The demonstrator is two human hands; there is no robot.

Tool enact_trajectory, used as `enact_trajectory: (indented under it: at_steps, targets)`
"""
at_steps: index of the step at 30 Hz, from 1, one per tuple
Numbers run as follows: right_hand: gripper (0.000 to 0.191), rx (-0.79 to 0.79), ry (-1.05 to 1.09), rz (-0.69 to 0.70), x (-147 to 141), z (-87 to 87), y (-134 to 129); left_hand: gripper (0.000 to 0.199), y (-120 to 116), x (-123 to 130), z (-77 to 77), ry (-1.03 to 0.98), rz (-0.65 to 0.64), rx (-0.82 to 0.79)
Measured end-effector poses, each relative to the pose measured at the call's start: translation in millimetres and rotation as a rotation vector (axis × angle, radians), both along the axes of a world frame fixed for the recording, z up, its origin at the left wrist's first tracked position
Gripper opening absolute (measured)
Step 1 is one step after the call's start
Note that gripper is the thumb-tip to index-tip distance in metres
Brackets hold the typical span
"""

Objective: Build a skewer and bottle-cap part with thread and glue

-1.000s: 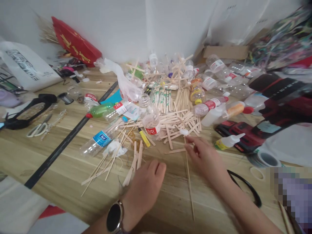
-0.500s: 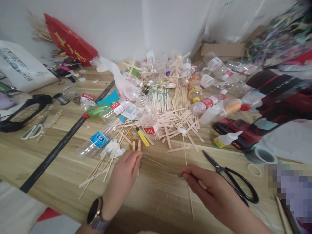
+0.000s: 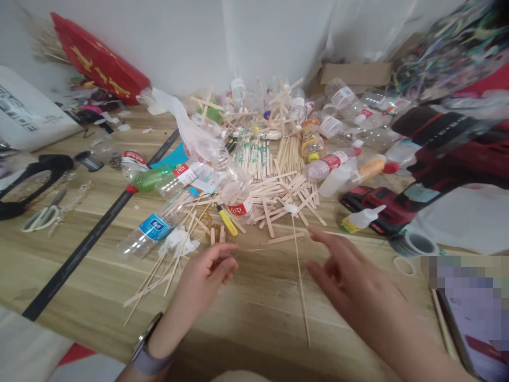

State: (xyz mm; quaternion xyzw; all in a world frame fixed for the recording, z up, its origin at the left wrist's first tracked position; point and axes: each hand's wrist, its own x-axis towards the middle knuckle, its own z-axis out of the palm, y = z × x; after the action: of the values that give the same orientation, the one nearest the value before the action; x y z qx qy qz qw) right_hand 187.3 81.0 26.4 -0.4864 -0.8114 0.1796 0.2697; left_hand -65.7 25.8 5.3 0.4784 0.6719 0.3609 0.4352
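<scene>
A thin pale strand (image 3: 256, 249) runs rightward from the fingertips of my left hand (image 3: 210, 273), whose fingers are curled in around its end. My right hand (image 3: 345, 270) has thumb and forefinger spread apart, with nothing visible between them. Just left of its fingertips, a thin bamboo stick (image 3: 301, 289) lies lengthwise on the table. At the stick's far end is a small white lump (image 3: 291, 208). Flat wooden craft sticks (image 3: 284, 239) lie beyond both hands. The black-handled scissors are hidden behind my right hand.
Plastic bottles (image 3: 330, 163) and stick piles crowd the back of the wooden table (image 3: 254, 329). A yellow cutter (image 3: 227, 220) lies beyond my left hand. At right are a glue bottle (image 3: 361, 219), a red-black power drill (image 3: 401, 209), a tape roll (image 3: 415, 244) and a phone (image 3: 473, 318).
My right hand has opened from its pinch, let go of the strand and moved up over the scissors. My left hand stays near its place, fingers turned slightly. The view has shifted a little.
</scene>
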Motion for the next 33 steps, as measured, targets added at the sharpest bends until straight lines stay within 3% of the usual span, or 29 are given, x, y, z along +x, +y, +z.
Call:
enact_trajectory:
  at_steps: [4,7,13,23,33]
  targets:
    - [0.027,-0.020,0.044,0.238,-31,-2.5,-8,0.032,1,21,5.6,-0.124,-0.138,-0.019]
    - [0.025,-0.063,0.068,0.307,-45,-5.7,-12,0.034,1,30,10.5,-0.076,-0.237,-0.005]
    - [0.022,-0.078,0.058,0.295,-44,-12.3,-11,0.038,2,37,14.8,0.089,-0.258,0.005]
    - [0.016,0.057,-0.032,0.215,-45,-16.4,-13,0.035,2,41,11.7,0.193,-0.253,0.010]
    - [0.013,-0.141,0.028,0.164,-47,-12.9,-12,0.021,0,45,10.4,0.220,-0.266,0.052]
